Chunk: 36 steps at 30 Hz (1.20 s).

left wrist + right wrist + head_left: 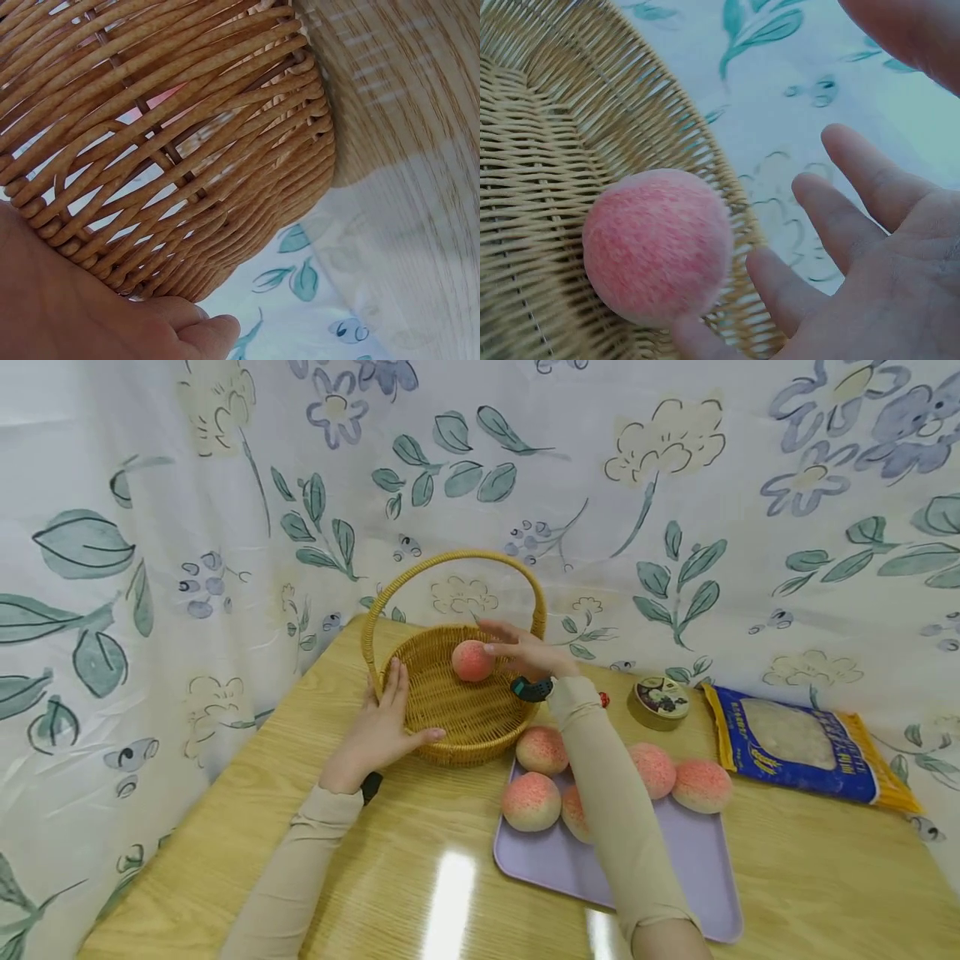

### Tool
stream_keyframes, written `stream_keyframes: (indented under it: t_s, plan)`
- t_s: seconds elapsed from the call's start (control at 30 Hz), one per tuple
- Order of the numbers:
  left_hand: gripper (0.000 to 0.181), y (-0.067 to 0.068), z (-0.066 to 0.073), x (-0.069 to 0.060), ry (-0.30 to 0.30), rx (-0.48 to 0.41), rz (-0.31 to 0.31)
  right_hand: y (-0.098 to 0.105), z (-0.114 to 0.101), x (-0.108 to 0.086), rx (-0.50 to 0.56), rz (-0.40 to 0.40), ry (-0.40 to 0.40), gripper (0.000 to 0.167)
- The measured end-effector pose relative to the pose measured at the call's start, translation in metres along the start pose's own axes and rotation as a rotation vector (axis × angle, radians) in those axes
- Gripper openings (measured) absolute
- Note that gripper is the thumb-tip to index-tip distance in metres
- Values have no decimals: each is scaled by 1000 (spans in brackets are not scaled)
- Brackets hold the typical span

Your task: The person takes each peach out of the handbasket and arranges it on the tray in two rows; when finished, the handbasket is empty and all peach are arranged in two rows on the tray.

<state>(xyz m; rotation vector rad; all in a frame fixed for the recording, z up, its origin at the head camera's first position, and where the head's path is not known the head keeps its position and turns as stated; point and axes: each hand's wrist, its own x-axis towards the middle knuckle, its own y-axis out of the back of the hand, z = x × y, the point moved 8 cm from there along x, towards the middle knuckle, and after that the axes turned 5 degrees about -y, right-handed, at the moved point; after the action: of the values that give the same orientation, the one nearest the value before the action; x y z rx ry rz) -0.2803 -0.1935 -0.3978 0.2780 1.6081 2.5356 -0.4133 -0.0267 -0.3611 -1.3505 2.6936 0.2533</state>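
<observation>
A yellow woven basket (468,745) with a tall arched handle stands on the table, a single pink speckled peach (472,661) inside it near the back wall. My left hand (381,718) rests against the basket's left rim, its fingers extended and its thumb spread along the front; in the left wrist view the hand (97,300) touches the wicker. Over the basket's right side, my right hand (528,652) has its fingers spread beside the peach. In the right wrist view nothing is gripped by the hand (877,262); one fingertip overlaps the peach's lower edge (660,247).
Several more peaches (531,802) lie on a lilac tray (697,860), partly hidden by my right sleeve. Behind it stand a round tin (660,702) and a blue-and-yellow packet (802,739). A floral curtain (465,443) hangs behind the wooden table (405,860).
</observation>
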Motion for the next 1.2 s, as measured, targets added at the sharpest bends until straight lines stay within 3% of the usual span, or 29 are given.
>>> stream_keyframes:
  t_s: [0.17,0.33,0.6,0.67,0.83,0.97,1.1,1.2]
  plan:
    - [117,-3,11,2,-19,-9,-9,6,16,18,-15,-6,-1,75]
    - [119,0,16,2,-50,-12,7,0,18,28,-73,62,-29,67]
    - [119,4,15,3,-49,-14,18,-3,16,34,-391,261,-85,62]
    - [117,3,14,3,-40,-12,10,-7,20,35,-434,247,-118,64]
    - [116,3,11,1,-25,-14,14,-24,36,38,-519,110,-251,77]
    - [117,3,8,1,-21,-16,25,-28,37,39,-595,95,-235,81]
    - [117,0,5,1,-18,-13,16,-22,31,35,-543,145,-191,80]
    - [117,1,2,1,-15,-14,19,-14,21,28,-429,200,-127,82]
